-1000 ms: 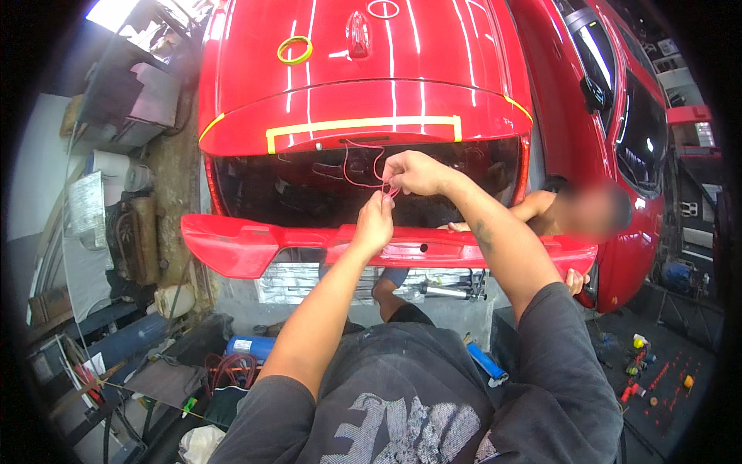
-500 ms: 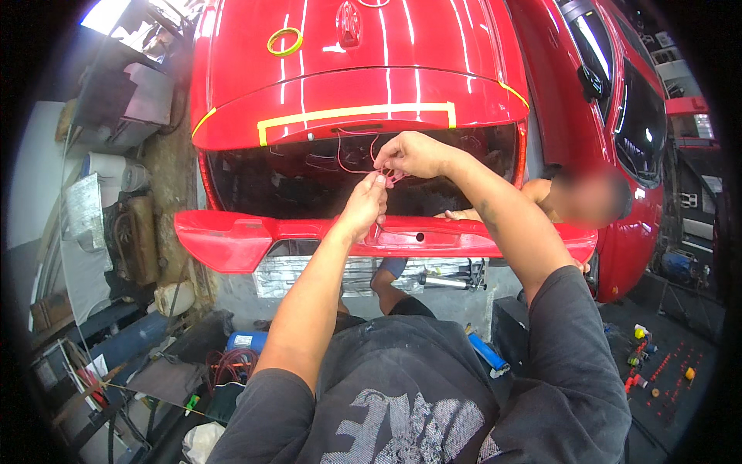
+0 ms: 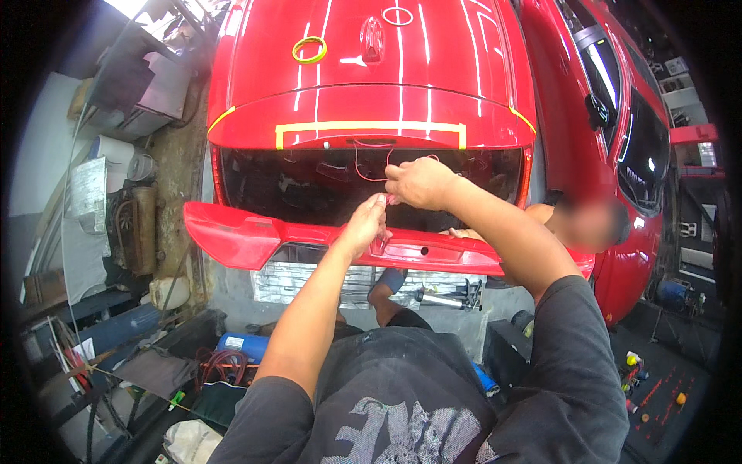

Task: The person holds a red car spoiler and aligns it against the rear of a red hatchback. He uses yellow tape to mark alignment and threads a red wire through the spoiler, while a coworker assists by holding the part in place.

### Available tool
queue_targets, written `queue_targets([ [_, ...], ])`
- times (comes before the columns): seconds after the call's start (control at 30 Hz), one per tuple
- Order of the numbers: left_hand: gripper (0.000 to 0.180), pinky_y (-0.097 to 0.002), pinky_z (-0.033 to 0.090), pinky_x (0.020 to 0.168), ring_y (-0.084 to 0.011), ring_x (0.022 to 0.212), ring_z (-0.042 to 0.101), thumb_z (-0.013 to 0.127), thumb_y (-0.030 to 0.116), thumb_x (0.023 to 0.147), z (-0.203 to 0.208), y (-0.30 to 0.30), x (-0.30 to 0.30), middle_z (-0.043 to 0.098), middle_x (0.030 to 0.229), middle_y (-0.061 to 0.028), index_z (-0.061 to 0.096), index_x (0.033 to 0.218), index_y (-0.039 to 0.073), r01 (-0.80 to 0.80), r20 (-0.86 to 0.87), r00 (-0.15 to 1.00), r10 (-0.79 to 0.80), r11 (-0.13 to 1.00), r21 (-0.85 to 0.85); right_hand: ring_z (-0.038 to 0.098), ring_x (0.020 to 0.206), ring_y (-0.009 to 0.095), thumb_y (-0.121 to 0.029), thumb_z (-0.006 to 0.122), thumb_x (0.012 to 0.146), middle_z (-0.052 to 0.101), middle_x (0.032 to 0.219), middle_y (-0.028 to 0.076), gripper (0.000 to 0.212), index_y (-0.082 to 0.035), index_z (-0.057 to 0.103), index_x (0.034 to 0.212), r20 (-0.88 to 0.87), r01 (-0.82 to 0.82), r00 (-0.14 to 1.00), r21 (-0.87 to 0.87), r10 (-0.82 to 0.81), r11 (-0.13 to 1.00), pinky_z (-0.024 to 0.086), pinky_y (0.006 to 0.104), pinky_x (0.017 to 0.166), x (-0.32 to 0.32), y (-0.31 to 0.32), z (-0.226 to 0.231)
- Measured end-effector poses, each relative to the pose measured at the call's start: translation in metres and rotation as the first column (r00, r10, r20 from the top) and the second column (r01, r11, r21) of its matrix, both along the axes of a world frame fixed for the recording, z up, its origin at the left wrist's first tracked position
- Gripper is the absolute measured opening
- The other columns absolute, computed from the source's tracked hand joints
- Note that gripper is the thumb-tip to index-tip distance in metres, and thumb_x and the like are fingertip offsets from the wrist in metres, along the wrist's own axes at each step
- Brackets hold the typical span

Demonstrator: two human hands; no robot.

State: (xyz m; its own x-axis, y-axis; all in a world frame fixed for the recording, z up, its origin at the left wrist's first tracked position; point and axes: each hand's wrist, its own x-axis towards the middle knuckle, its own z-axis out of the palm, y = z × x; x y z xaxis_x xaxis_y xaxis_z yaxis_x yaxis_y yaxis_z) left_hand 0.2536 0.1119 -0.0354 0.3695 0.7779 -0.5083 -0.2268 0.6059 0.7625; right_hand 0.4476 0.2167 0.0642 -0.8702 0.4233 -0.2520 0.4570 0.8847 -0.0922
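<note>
My left hand (image 3: 365, 226) and my right hand (image 3: 421, 183) meet in front of the car's rear window, both closed in a pinch on thin red wire. The loop of red wire (image 3: 357, 164) hangs from a slot under the rear roof edge. Where it passes between my fingers, its end is hidden. Just below my hands lies a long red spoiler (image 3: 232, 236), detached from the roof, with a round dark hole near its middle. A co-worker's hand (image 3: 461, 233) rests on the spoiler, right of centre.
Yellow masking tape (image 3: 371, 126) outlines the red roof's rear edge. A yellow tape roll (image 3: 309, 60) and a white ring (image 3: 398, 22) lie on the roof, beside the antenna fin (image 3: 372, 42). Another red car (image 3: 630, 147) stands close on the right. A blue cylinder (image 3: 243, 345) sits low left.
My hands stay on the wire; the fingers have drawn closer, and less wire shows between them. The whole scene has shifted slightly right in view.
</note>
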Motion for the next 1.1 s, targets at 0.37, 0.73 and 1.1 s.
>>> queue_targets([
  [0.37, 0.041, -0.0397, 0.057, 0.064, -0.0208, 0.065, 0.068, 0.042, 0.035, 0.122, 0.026, 0.013, 0.002, 0.068, 0.09, -0.0113, 0.063, 0.12, 0.0, 0.263, -0.465, 0.883, -0.064, 0.889, 0.376, 0.078, 0.101, 0.04, -0.047, 0.059, 0.111, 0.081, 0.103, 0.017, 0.041, -0.009, 0.074, 0.112, 0.167, 0.25, 0.964, -0.302, -0.208, 0.92, 0.06, 0.0548, 0.087, 0.004, 0.007, 0.012],
  [0.73, 0.03, -0.0356, 0.057, 0.075, -0.0088, 0.065, 0.046, 0.046, 0.041, 0.122, -0.016, 0.01, 0.007, 0.04, 0.073, 0.0064, 0.055, 0.107, 0.017, -0.339, 0.209, 0.909, 0.36, 0.932, -0.13, 0.077, 0.092, 0.031, -0.027, 0.074, 0.104, 0.08, 0.097, 0.017, 0.028, -0.006, 0.08, 0.122, -0.124, 0.441, 0.755, -0.63, -0.644, 0.639, 0.059, 0.0457, 0.086, 0.052, 0.043, -0.004],
  [1.1, 0.044, -0.0329, 0.054, 0.097, -0.0133, 0.101, 0.062, 0.041, 0.037, 0.124, -0.013, 0.035, 0.038, 0.067, 0.114, -0.0043, 0.065, 0.142, 0.004, -0.444, 0.001, 0.894, 0.449, 0.884, 0.144, 0.078, 0.092, 0.042, -0.023, 0.063, 0.108, 0.079, 0.096, 0.021, 0.027, -0.001, 0.078, 0.111, -0.305, 0.826, 0.287, -0.402, -0.908, 0.396, 0.061, 0.0518, 0.083, -0.047, -0.068, -0.047],
])
